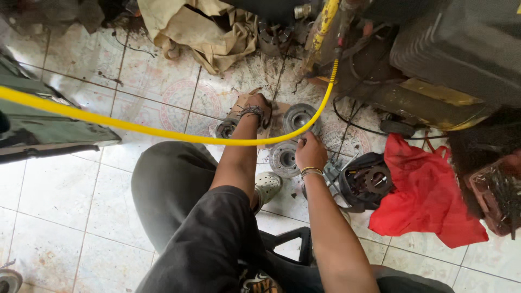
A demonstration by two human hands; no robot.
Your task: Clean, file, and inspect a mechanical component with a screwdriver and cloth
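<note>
My left hand reaches forward and rests on a piece of brown cardboard lying on the tiled floor, fingers down on it beside a round metal part. A smaller round metal part lies left of that wrist. My right hand hovers with fingers curled just over another round metal hub; whether it grips anything I cannot tell. Both wrists wear bracelets. A yellow hose sags across in front of both arms.
A black housing with gears sits right of my right hand, beside a red cloth. Dark machinery fills the upper right. A tan cloth lies at the back. A green object stands at left. My shoe is between my arms.
</note>
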